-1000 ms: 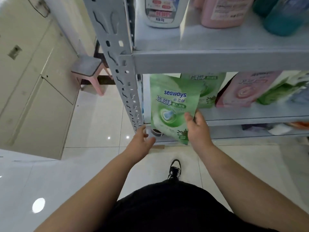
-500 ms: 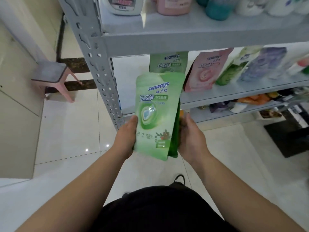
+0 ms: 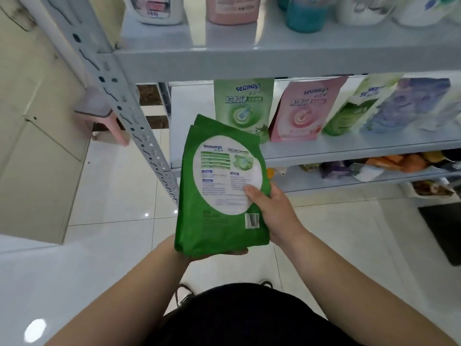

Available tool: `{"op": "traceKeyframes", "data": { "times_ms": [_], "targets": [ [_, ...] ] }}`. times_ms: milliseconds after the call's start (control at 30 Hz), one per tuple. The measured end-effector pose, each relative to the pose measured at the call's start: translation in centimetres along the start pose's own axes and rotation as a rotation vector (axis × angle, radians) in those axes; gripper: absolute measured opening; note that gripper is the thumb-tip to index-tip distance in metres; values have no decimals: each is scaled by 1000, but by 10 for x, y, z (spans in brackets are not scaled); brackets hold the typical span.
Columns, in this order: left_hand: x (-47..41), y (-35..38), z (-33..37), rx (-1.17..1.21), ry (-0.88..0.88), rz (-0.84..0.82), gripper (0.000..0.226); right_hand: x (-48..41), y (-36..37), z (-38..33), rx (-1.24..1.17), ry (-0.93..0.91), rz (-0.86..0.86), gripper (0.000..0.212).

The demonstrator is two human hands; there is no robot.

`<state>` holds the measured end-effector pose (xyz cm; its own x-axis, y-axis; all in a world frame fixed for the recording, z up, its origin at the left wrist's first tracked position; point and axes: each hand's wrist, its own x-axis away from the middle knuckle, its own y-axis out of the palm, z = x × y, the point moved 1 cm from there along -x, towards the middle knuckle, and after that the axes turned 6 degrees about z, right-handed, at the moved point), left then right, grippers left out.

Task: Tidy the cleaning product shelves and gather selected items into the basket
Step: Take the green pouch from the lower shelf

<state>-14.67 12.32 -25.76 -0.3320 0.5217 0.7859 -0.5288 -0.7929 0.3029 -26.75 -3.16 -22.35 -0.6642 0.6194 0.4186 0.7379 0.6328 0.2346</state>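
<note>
Green plastic refill pouches (image 3: pixel 219 196), two stacked with back label up, hang before the grey metal rack's (image 3: pixel 349 149) middle-shelf left corner. Left hand (image 3: pixel 189 259) cradles their bottom, its curl hidden; right hand (image 3: pixel 277 216) pinches the right edge.

green pouch (image 3: pixel 219 196) flipped, back label up; left hand (image 3: pixel 202 256) now under bottom edge.
</note>
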Motion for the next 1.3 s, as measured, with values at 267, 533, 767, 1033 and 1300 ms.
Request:
{"op": "traceKeyframes", "data": {
  "times_ms": [267,533,767,1033,1300],
  "targets": [
    [18,6,0,-209,396,63,75,-11,-40,-5,139,-69,-72,39],
    [23,35,-42,-137,569,373,65,-18,-76,20,105,98,-365,64],
    [29,30,-41,-111,418,350,72,-6,-71,20,170,51,-232,55],
    [22,12,-13,142,191,449,41,15,-26,8,-51,170,-379,33],
    [32,-7,-13,228,-225,-431,21,19,55,23,109,104,-358,52]
  ]
}}
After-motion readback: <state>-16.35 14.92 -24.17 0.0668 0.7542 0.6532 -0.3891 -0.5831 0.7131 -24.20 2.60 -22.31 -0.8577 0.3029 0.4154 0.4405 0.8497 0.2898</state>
